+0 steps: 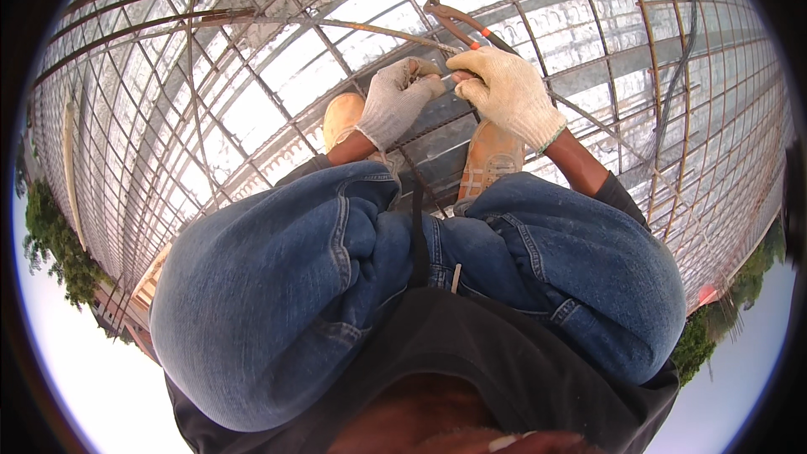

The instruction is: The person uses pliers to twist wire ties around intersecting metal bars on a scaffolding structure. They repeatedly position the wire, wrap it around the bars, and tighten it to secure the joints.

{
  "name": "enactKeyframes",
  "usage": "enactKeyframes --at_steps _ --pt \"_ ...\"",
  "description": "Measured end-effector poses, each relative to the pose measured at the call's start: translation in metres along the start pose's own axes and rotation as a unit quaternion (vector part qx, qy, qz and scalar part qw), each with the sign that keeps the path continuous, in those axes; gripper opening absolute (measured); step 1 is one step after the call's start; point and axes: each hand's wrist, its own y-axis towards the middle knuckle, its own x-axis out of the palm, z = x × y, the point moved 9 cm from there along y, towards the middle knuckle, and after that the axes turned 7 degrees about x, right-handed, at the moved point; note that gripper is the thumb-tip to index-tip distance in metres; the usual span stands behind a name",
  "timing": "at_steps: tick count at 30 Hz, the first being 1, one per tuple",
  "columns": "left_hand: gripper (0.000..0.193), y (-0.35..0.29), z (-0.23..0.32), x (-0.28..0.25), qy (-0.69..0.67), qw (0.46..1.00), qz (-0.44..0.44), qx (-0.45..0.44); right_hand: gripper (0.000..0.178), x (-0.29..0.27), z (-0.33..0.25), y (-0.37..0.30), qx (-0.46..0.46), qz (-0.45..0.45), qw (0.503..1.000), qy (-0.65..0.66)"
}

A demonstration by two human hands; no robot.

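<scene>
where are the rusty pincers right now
In the head view, the rusty pincers are near the top, just right of centre, partly hidden by the gloved right hand.

Off-white knit gloves [508, 92], dark sleeves [622, 197], black shirt [521, 345], faded blue jeans [261, 286], tan boots [490, 160].

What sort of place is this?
Most likely an outdoor construction site: a steel rebar grid spreads above shiny, metal-looking sheeting, pincers lie by the right hand, and trees show beyond the edge.
</scene>
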Motion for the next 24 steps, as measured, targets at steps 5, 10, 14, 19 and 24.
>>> enactKeyframes --at_steps 5,10,14,19,24 --pt "0.032 0.004 -0.01 -0.002 -0.036 0.999 0.013 0.02 0.026 0.002 0.004 -0.001 0.003 0.025 0.999 0.023" --pt "0.04 0.0 -0.007 -0.003 -0.12 0.992 0.034 -0.007 0.02 -0.033 -0.004 0.022 -0.084 0.116 0.989 -0.048" --pt "0.048 -0.004 -0.037 -0.008 -0.171 0.979 0.058 -0.093 0.017 -0.05 -0.028 0.063 -0.195 0.148 0.951 -0.189" --pt "0.05 -0.009 -0.061 -0.008 -0.258 0.95 0.077 -0.159 0.026 -0.042 -0.039 0.105 -0.055 -0.042 0.992 0.104" --pt "0.056 -0.004 -0.069 0.003 -0.333 0.925 0.033 -0.179 0.025 -0.028 -0.059 0.128 -0.233 0.018 0.969 -0.074"
